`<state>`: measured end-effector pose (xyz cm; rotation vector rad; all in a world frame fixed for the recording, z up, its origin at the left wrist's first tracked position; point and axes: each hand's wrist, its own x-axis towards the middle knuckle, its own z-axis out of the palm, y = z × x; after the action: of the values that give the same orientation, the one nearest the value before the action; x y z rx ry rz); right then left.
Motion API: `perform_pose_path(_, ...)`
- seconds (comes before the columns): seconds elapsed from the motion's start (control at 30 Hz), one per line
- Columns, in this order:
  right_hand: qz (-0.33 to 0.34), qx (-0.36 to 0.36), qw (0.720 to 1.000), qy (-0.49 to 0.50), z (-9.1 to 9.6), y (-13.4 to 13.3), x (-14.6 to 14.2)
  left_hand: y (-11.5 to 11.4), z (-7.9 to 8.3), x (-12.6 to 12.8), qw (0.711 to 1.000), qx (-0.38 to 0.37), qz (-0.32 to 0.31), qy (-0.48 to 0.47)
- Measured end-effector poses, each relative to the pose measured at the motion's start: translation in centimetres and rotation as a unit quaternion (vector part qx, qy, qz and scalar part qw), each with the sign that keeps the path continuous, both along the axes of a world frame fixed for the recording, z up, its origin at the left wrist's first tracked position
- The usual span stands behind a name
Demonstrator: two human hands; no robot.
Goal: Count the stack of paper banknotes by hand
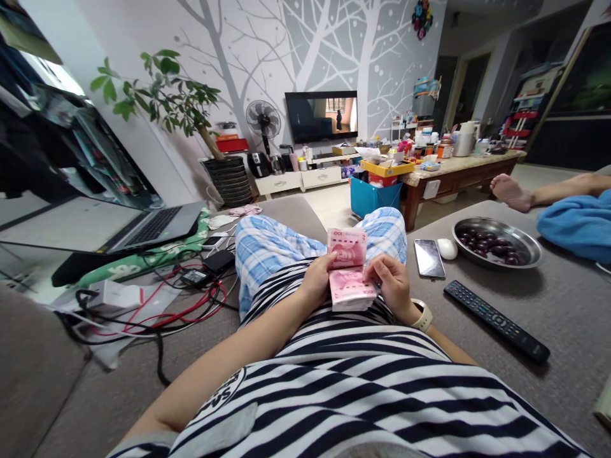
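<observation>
I lie back on a grey sofa [563,305] in a striped shirt and blue plaid trousers. Both hands hold a stack of pink banknotes [351,289] over my lap. My left hand [316,280] grips the stack's left side, and its thumb lifts the top note [347,247], which stands folded upward. My right hand [394,283], with a white watch on its wrist, pinches the stack's right edge.
To my right on the sofa lie a phone [429,257], a white mouse [447,248], a metal bowl of dark fruit [496,243] and a black remote [496,321]. Another person's foot [512,192] rests beyond. A laptop [153,226] and tangled cables [157,312] sit to my left.
</observation>
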<state>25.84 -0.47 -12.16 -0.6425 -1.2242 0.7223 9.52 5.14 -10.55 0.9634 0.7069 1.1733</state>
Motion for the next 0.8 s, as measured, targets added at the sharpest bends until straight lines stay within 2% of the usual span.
perform_pose_path(0.23,-0.090,-0.059,0.994,0.029,0.5,0.7,0.1,-0.9,0.9,-0.1,0.999,0.006,0.001,0.043)
perform_pose_path(0.33,-0.088,-0.066,0.994,0.017,0.5,0.8,0.2,-1.1,1.1,-0.1,0.999,-0.003,-0.013,0.046)
perform_pose_path(0.47,-0.086,-0.059,0.995,0.001,0.4,0.7,0.2,-0.6,0.5,-0.1,0.999,-0.008,-0.020,0.050)
perform_pose_path(0.67,-0.087,-0.044,0.995,0.003,0.4,0.5,0.1,1.2,-1.1,0.3,1.000,-0.006,0.019,0.013)
perform_pose_path(0.8,-0.077,-0.027,0.997,0.005,0.4,0.3,0.1,1.4,-1.2,0.6,1.000,-0.002,0.030,0.001)
